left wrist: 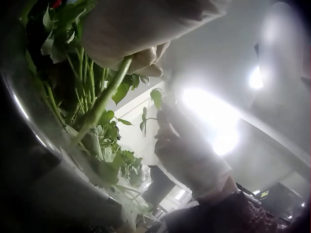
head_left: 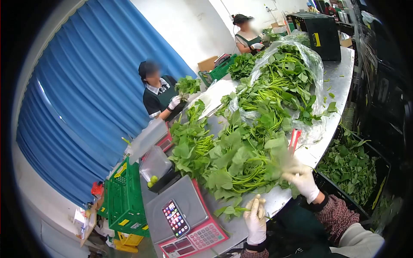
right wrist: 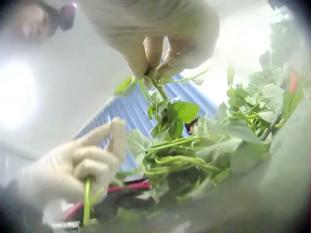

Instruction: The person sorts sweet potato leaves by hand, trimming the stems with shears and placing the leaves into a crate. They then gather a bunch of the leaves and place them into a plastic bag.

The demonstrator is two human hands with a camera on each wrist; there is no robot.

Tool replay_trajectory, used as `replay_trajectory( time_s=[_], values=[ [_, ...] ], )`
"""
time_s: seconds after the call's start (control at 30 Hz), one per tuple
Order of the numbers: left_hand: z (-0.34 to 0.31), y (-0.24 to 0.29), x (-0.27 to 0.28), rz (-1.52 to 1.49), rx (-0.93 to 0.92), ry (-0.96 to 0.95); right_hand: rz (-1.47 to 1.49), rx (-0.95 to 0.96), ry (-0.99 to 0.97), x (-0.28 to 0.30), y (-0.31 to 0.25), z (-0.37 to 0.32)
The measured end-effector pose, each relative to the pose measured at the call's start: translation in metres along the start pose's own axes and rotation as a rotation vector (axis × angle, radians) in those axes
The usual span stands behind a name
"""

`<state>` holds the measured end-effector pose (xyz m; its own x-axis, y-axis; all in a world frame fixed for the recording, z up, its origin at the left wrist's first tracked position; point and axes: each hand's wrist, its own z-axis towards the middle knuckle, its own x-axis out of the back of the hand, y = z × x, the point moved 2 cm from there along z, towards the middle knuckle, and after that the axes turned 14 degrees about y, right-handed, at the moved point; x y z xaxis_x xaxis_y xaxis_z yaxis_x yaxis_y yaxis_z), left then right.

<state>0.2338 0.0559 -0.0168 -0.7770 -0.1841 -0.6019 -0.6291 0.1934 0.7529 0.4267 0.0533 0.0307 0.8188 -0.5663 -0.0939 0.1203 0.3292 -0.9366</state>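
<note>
My gloved left hand (head_left: 256,220), at the table's near edge, curls its fingers around a leafy green stem (left wrist: 108,94). Leaves of that sprig stick out to the left of the hand in the head view. To its right, my gloved right hand (head_left: 303,180) is raised beside the heap of leafy greens (head_left: 241,167). In the right wrist view its fingertips pinch a thin leafy sprig (right wrist: 163,97) that hangs down. The left hand (right wrist: 80,162) shows lower left there, apart from the right, its stem poking out below the curled fingers.
A red-edged scale (head_left: 183,215) with a phone (head_left: 175,218) on it stands left of my hands. A black crate (head_left: 383,172) of leaves is at right, below the table edge. Green crates (head_left: 124,200) stand at left. Two people work across the table, near a clear plastic bag (head_left: 318,73).
</note>
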Motion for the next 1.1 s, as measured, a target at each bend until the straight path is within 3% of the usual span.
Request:
replay_trajectory(
  time_s=[0.13, 0.27, 0.33, 0.4, 0.47, 0.53, 0.57, 0.67, 0.73, 0.8, 0.87, 0.93, 1.0, 1.07, 1.1],
  values=[
    [-0.010, 0.005, -0.020, 0.138, -0.170, 0.051, -0.478, 0.660, -0.087, -0.013, -0.005, -0.030],
    [-0.003, -0.002, -0.006, 0.158, -0.154, 0.120, -0.547, 0.756, -0.192, -0.023, 0.000, -0.050],
    [-0.004, 0.003, -0.003, 0.162, -0.163, 0.180, -0.512, 0.741, -0.195, -0.021, 0.001, -0.050],
    [-0.002, 0.005, 0.003, 0.132, -0.203, 0.162, -0.431, 0.425, 0.033, -0.013, -0.002, -0.047],
    [-0.002, 0.006, 0.007, 0.146, -0.171, 0.120, -0.467, 0.188, -0.106, -0.011, 0.006, -0.043],
    [-0.005, 0.004, 0.005, 0.140, -0.111, 0.116, -0.257, -0.089, -0.386, -0.012, 0.033, -0.045],
    [-0.006, 0.000, 0.006, 0.176, -0.150, 0.099, -0.077, -0.107, -0.461, -0.015, 0.045, -0.046],
    [-0.014, 0.011, -0.001, 0.262, -0.257, 0.052, 0.015, -0.325, -0.491, -0.011, 0.016, -0.040],
    [-0.024, 0.023, -0.016, 0.284, -0.290, 0.046, 0.115, -0.330, -0.448, -0.008, 0.002, -0.038],
    [-0.030, 0.035, -0.033, 0.205, -0.416, -0.144, 0.146, -0.433, -0.363, 0.004, 0.000, -0.042],
    [-0.021, 0.027, -0.030, 0.259, -0.398, -0.147, 0.132, -0.341, -0.200, 0.014, -0.011, -0.040],
    [-0.010, 0.011, -0.030, 0.058, -0.267, -0.133, 0.160, -0.268, 0.011, 0.028, -0.008, -0.036],
    [-0.009, 0.005, -0.034, -0.081, -0.235, -0.060, 0.494, -0.117, 0.033, 0.087, 0.067, -0.018],
    [0.000, 0.012, -0.032, -0.135, -0.168, -0.035, 0.782, -0.200, 0.576, 0.089, 0.039, -0.003],
    [0.005, 0.012, -0.028, -0.058, -0.158, -0.100, 0.691, -0.088, 0.374, 0.102, 0.030, 0.010]
  ],
)
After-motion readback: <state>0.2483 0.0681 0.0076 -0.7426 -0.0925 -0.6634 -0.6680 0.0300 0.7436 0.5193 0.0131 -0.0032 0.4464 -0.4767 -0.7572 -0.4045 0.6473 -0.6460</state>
